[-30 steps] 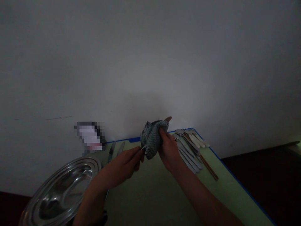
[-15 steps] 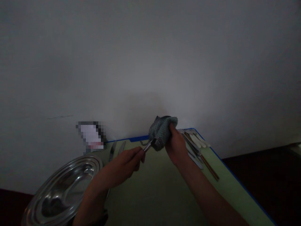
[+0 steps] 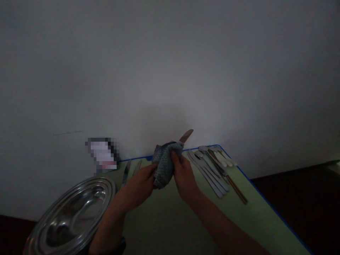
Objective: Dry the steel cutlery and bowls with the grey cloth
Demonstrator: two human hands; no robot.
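Note:
A table knife (image 3: 186, 136) points up and right, its rounded blade tip sticking out of a grey-green cloth (image 3: 165, 164). The cloth is folded around the rest of the blade. My right hand (image 3: 184, 177) is closed on the cloth from the right, thumb pressed on top. My left hand (image 3: 142, 182) is closed at the cloth's lower left side, where the knife's handle end is hidden by the fingers and the cloth. Both hands are held above the table.
Several knives, spoons and forks (image 3: 212, 170) lie at the table's right, some white- or brown-handled. Two more knives (image 3: 126, 170) rest at the left beside a large steel basin (image 3: 77, 212). A pixelated phone-like object (image 3: 103, 153) leans near the wall behind the green table (image 3: 164, 226).
The cloth and my right hand have moved down and left along the knife toward my left hand. The blade tip now shows beyond the cloth, and the handle is now covered.

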